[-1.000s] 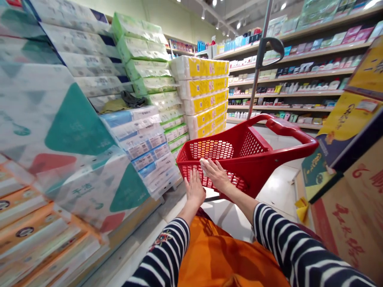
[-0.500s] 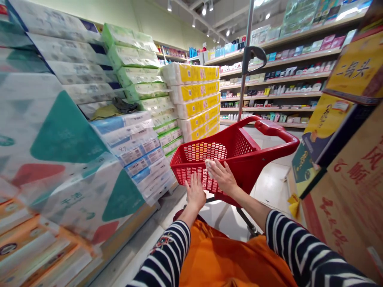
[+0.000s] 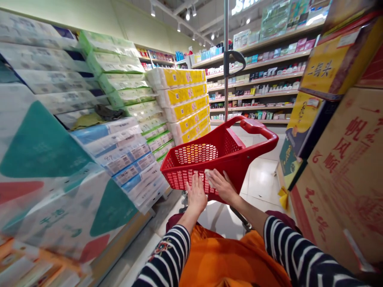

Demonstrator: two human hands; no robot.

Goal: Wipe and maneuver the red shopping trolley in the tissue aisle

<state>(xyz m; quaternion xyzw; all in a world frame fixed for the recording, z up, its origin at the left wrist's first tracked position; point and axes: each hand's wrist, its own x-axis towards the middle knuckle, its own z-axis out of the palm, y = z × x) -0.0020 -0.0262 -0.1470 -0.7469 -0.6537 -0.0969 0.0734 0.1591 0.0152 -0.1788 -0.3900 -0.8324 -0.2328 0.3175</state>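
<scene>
A red plastic shopping cart [image 3: 236, 153] stands in the aisle in front of me, its basket of perforated walls showing nothing inside. My left hand [image 3: 196, 194] lies flat against the near wall of the basket, fingers stretched upward. My right hand [image 3: 221, 186] presses a small white cloth or wipe [image 3: 207, 175] against the same wall, fingers extended over it. The cart's red handle [image 3: 254, 127] points away from me, with a grey pole [image 3: 226, 67] rising behind it.
Stacked packs of tissue and toilet paper [image 3: 89, 131] line the left side, yellow packs [image 3: 185, 99] farther back. Cardboard boxes [image 3: 338, 167] crowd the right. Stocked shelves [image 3: 263, 83] run across the far end. White floor tiles [image 3: 260, 183] show beyond the cart.
My view has shifted, so the cart and both hands sit lower and further left in frame. The right hand with the white cloth has slid slightly down the basket wall.
</scene>
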